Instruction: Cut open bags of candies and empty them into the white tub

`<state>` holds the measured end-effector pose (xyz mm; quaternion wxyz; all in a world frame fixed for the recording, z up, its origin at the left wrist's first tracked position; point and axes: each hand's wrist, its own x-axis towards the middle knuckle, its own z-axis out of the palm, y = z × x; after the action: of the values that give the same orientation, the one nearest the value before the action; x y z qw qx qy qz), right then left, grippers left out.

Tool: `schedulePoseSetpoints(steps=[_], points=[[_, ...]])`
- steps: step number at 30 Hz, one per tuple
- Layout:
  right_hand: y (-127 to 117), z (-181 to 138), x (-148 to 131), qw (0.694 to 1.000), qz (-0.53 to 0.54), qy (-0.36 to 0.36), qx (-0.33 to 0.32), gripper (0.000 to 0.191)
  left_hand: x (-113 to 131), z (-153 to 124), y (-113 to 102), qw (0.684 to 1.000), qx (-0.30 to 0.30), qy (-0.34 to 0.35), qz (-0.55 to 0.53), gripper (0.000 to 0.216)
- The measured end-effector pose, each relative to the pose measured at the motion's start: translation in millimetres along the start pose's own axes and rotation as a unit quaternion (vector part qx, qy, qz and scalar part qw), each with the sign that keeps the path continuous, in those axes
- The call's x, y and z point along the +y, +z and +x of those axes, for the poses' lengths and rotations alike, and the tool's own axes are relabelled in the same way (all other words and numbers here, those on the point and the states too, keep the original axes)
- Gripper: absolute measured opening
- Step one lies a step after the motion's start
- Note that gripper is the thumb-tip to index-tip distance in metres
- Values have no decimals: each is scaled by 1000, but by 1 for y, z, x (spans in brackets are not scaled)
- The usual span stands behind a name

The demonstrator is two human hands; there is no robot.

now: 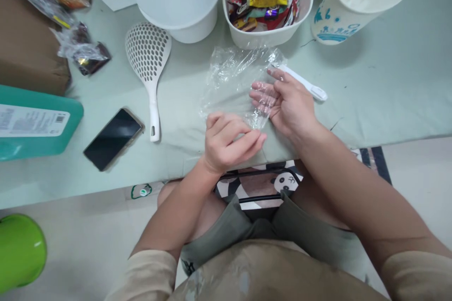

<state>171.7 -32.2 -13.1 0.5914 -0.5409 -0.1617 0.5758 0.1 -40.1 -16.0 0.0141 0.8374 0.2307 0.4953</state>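
A crumpled clear plastic bag (229, 77) lies on the table in front of me, its near edge lifted between my hands. My left hand (231, 143) is curled at this near edge, its fingers closed on the film. My right hand (287, 99) has its fingers stretched out to the left, and their tips show through the clear film. Just behind the right hand is a slim white tool (305, 83) with a rounded handle; its far end is partly hidden by the bag, so its kind is unclear.
Beyond the bag stand a white tub (194, 26), a white container (268, 37) of wrapped sweets and a paper cup (332, 23). On the left lie a slotted skimmer (148, 51), a phone (113, 139), wrapped snacks (92, 59) and a green bottle (70, 122). The table's front edge runs below my hands.
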Motion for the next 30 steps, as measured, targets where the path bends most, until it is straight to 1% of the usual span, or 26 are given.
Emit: schedulePoseSetpoints(steps=[1,2,3,4,5,6,7,8,9,11,13,15,17,18,19,20,21,23,26,30], points=[[-1,0,-1,1000,-2,-3,5,32,-2,-1,-2,1000,-2,-20,-14,13],[-3,0,-3,1000,-4,-4,12,31,-6,-1,-5,998,0,-60,-22,20],[-4,-1,-4,1000,-6,-4,17,31,-12,-2,-7,993,8,-116,-27,27],[-5,-2,-6,1000,-9,-4,19,30,-20,-3,-8,978,12,-208,-20,32],[-7,-4,-9,1000,-13,-2,15,29,-29,-3,-9,956,31,-289,-26,37],[-8,-7,-12,1000,-18,0,5,28,-38,-3,-10,928,44,-367,-51,44],[-10,-10,-15,1000,-22,3,-12,28,-47,-3,-10,889,57,-443,-99,50],[-11,-14,-19,999,-25,8,-36,29,-54,-2,-10,840,41,-511,-175,53],[-12,-17,-23,997,-23,17,-65,30,-58,0,-11,792,29,-556,-250,56],[-14,-25,-33,991,-6,44,-123,33,-56,6,-12,717,21,-593,-364,58],[-15,-32,-42,985,31,77,-154,32,-44,15,-15,657,13,-604,-450,58],[-14,-37,-48,978,81,116,-154,27,-28,22,-18,595,7,-608,-526,55],[-11,-41,-51,972,119,148,-141,37,-15,28,-18,525,-35,-613,-590,57],[-10,-41,-51,970,126,155,-137,40,-11,30,-18,504,-63,-616,-602,57],[-9,-41,-51,971,122,152,-135,38,-9,32,-17,496,-87,-622,-599,55],[-9,-40,-50,974,109,142,-136,33,-9,33,-16,502,-100,-633,-581,51],[-9,-38,-48,979,88,126,-138,29,-11,33,-15,519,-99,-646,-550,46],[-11,-31,-44,986,44,89,-133,33,-18,34,-14,564,-58,-672,-476,42],[-18,-18,-35,995,-18,38,-93,36,-29,34,-16,613,16,-681,-400,46],[-29,-3,-25,994,-96,-11,-44,25,-39,31,-20,659,43,-660,-359,47]])
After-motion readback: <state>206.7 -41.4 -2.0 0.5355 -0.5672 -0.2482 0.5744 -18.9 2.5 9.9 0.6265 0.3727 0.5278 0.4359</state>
